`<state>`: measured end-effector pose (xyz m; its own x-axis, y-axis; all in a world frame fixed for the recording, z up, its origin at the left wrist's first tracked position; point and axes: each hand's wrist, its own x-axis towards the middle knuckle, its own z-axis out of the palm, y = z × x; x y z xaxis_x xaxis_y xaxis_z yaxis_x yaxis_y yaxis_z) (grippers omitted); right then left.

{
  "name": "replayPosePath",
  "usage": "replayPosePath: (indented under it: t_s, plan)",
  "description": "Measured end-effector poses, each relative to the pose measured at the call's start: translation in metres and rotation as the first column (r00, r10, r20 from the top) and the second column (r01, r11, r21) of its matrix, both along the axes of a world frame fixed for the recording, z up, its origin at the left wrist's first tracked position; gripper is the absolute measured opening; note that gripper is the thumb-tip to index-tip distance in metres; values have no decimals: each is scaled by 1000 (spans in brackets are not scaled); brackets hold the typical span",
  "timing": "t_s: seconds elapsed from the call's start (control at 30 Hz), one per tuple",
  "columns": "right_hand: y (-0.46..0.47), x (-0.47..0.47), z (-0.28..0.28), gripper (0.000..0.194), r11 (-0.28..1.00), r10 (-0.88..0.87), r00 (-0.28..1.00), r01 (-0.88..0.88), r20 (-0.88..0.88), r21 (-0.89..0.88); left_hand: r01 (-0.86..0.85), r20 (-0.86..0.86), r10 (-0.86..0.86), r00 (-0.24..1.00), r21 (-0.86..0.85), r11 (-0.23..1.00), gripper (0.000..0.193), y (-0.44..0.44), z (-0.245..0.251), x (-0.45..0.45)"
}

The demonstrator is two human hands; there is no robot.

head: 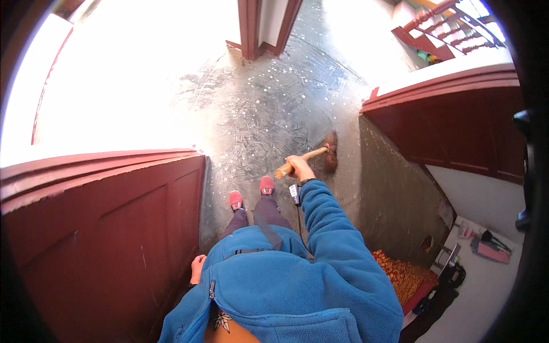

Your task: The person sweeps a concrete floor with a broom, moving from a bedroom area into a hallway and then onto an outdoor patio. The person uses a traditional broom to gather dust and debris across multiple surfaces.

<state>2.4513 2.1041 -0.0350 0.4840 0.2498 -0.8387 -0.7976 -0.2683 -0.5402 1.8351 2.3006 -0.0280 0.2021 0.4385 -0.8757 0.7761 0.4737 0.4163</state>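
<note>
My right hand is closed around the pale wooden handle of a broom, close to the handle's upper end. Seen from above, the handle slants away to the right. Its wide reddish-brown head is blurred, down by the grey floor. At my left hip hangs my left hand, near a dark red panelled surface. Only part of that hand shows, so its fingers and anything in them cannot be made out. A small dark and white device with a cord sits beside my right sleeve.
Many pale specks dot the floor ahead. A red-trimmed wall end stands at the far side, and another dark red panelled surface on the right. Behind it are a pale tabletop with objects and a patterned orange cloth. A red balustrade is upper right.
</note>
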Motion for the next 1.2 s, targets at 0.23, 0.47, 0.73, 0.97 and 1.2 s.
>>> replayPosePath:
  t_s: [0.23,0.47,0.73,0.97,1.2]
  plan:
    - [161,-73,7,19,983,185,981,-186,-55,-3,10,-2,-10,1000,154,988,25,-37,15,-8]
    - [153,-60,71,23,966,124,989,-139,79,219,-20,52,12,999,165,986,24,-31,11,-14]
    - [-24,-96,152,25,996,93,986,-91,-139,16,209,6,-217,976,257,944,27,2,19,26]
    - [-124,-113,117,16,979,-29,971,-20,-236,-203,222,17,-234,972,252,942,31,15,20,38]
    - [-48,-131,59,18,996,-69,949,84,-307,37,141,-33,-137,990,209,968,30,5,29,7]
